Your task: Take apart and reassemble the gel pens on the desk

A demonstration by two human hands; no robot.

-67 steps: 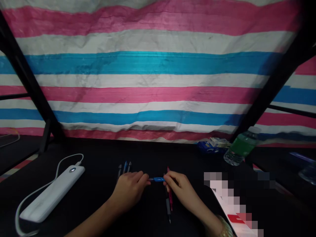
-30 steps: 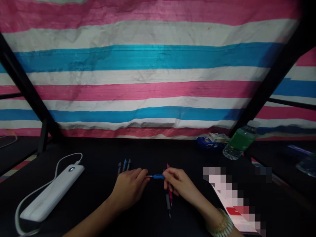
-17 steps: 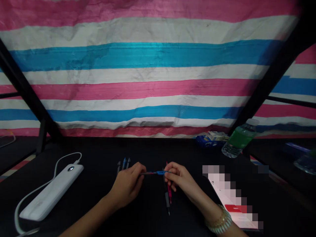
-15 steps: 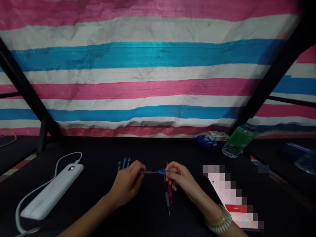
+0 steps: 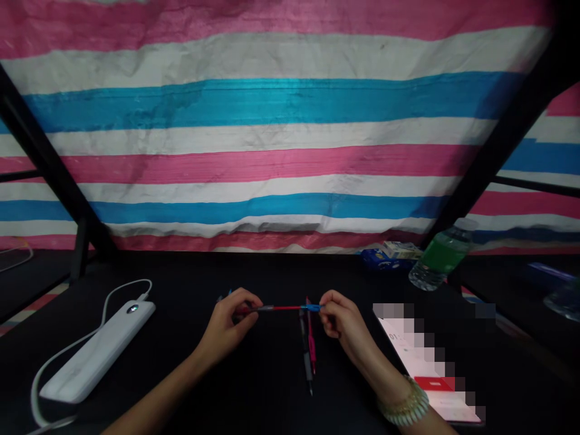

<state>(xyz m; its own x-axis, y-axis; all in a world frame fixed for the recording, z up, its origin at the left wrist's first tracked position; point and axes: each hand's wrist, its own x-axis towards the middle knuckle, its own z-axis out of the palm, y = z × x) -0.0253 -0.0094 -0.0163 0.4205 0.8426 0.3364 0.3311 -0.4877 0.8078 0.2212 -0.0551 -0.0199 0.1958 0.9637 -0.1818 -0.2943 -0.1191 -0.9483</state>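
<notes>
Between my two hands, a thin pen [image 5: 287, 308] lies level, with a grey part at the left, a red stretch in the middle and a blue piece [image 5: 312, 308] at the right. My left hand [image 5: 226, 329] is closed around the left end, hiding part of it. Fingertips of my right hand [image 5: 347, 323] pinch the tip of the blue piece. Below the pen, a pink pen [image 5: 312, 347] and a dark pen with a grey grip [image 5: 307, 362] lie side by side on the black table. More pens [image 5: 229, 293] lie behind my left hand, mostly hidden.
A white power bank [image 5: 99, 353] with a white cable [image 5: 67, 347] rests at the left. On the right lies a lit phone [image 5: 421, 368], partly pixelated. Behind it stand a bottle with a green label [image 5: 441, 260] and a blue packet [image 5: 383, 260]. A striped sheet [image 5: 290, 139] hangs at the back.
My hands have moved apart, the right one to the right and the left one slightly left. A longer stretch of the pen, with red in it, now shows between them.
</notes>
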